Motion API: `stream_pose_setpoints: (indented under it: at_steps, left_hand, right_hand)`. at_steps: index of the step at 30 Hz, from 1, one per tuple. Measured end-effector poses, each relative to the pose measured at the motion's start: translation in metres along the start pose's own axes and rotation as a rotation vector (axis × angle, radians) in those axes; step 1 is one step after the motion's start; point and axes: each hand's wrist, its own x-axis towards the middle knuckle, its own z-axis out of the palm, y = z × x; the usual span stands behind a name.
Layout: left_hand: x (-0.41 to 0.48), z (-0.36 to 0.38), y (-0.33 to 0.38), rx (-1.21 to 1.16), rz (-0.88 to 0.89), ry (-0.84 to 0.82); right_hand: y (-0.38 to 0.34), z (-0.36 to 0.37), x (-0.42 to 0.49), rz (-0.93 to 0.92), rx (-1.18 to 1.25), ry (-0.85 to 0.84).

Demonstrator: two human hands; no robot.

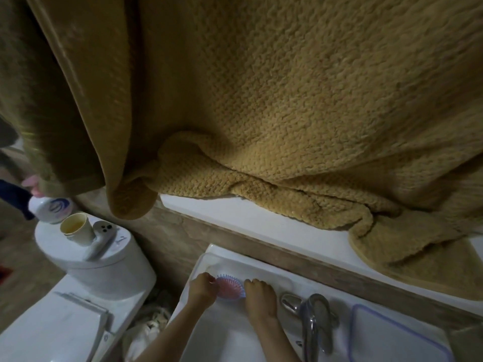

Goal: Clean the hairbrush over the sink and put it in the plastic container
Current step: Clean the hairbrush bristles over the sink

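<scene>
A pink hairbrush (230, 287) with a pale blue rim and bristles facing up sits at the back of the white sink (209, 259). My right hand (260, 296) grips its right side; the handle is hidden under that hand. My left hand (202, 287) is at the brush's left edge, fingertips pinched on the bristles. A clear plastic container (397, 333) with a blue rim stands on the sink ledge at the right, beyond the chrome tap (313, 320).
A mustard-yellow towel (300, 126) hangs over the white shelf (235, 218) behind the sink and fills most of the view. At the left stands a toilet tank (104, 267) bearing a paper cup (75, 227) and a white bottle (51, 209).
</scene>
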Motion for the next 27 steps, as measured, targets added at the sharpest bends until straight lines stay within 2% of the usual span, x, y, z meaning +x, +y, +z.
stream_pose_setpoints:
  at_steps: [9, 15, 18, 21, 27]
  left_hand:
    - [0.0, -0.001, 0.001, 0.216, 0.066, 0.062]
    - [-0.004, -0.004, 0.005, 0.194, 0.04, 0.056]
    - [-0.008, -0.011, 0.009, 0.214, 0.051, 0.049]
    - [-0.016, -0.019, 0.016, 0.235, 0.091, 0.035]
    - [-0.043, -0.032, 0.027, 0.313, 0.183, 0.057]
  right_hand:
    - [-0.005, 0.007, 0.002, 0.006, -0.068, 0.036]
    - [-0.006, -0.008, -0.005, 0.028, -0.138, -0.08]
    - [-0.005, -0.016, -0.008, -0.027, -0.074, -0.071]
    - [-0.005, -0.027, -0.012, -0.03, -0.061, -0.089]
    - [-0.006, -0.05, -0.03, -0.019, 0.025, -0.024]
